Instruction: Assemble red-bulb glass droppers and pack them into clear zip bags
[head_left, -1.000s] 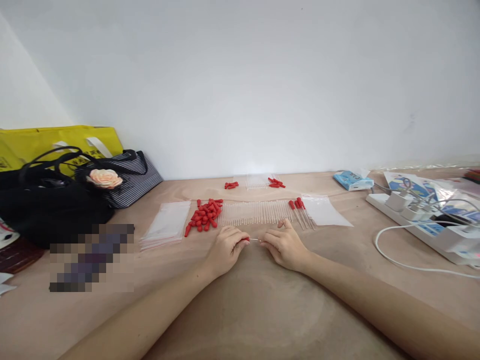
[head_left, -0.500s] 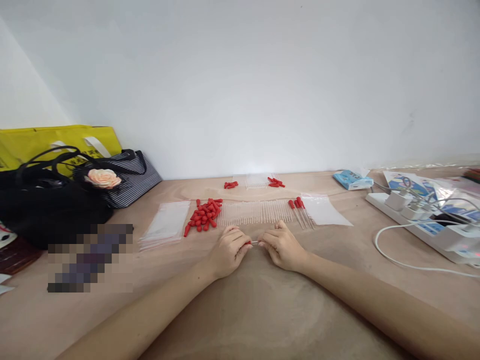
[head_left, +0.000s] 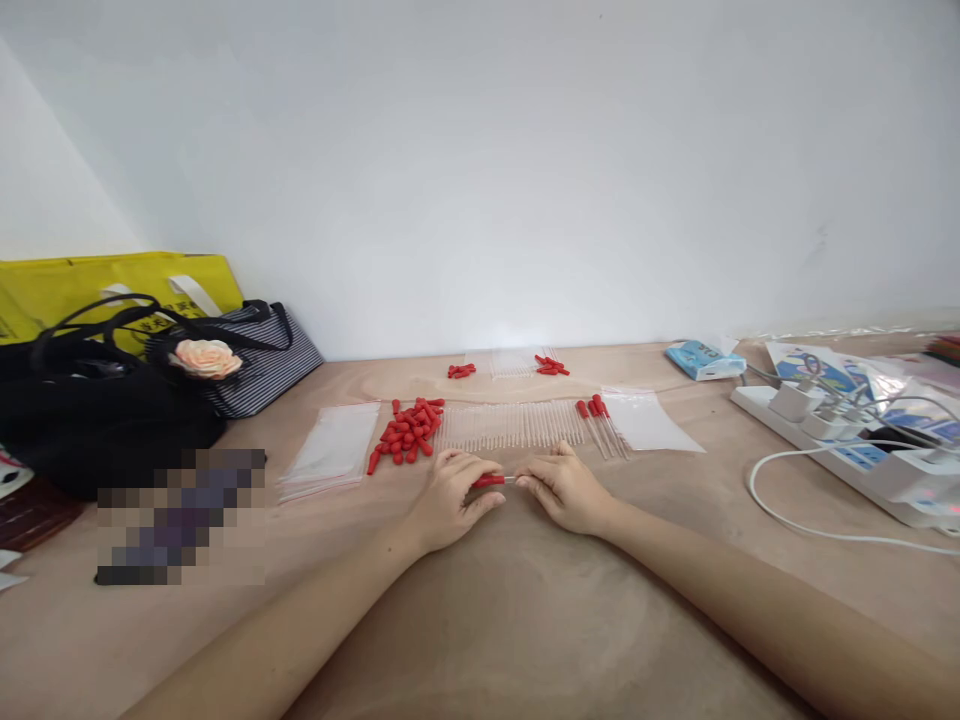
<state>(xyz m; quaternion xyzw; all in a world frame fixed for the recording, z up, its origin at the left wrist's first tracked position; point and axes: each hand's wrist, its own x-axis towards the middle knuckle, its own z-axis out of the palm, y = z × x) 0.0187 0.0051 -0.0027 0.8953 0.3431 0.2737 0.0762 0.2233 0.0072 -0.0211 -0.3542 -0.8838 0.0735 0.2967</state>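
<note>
Here, brown tabletop (head_left: 525,620) backed by pale wall (head_left: 480,180); tube (head_left: 510,479) pinched by right fingers (head_left: 541,471), left fingers (head_left: 474,467) parted around red bulb (head_left: 490,480).

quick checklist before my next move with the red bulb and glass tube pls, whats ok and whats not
1. Right hand grips the glass tube: ok, pinched at the fingertips.
2. Left hand grips the red bulb firmly: cannot tell, the thumb looks spread away from it.
3. Bulb lined up with tube: ok, roughly end to end.
4. Bulb pushed on far enough: cannot tell, the depth is hidden.
5. Loose red bulbs at hand: ok, piled left of the tube row.
6. White cable clear of both hands: ok, off to the right.
</note>
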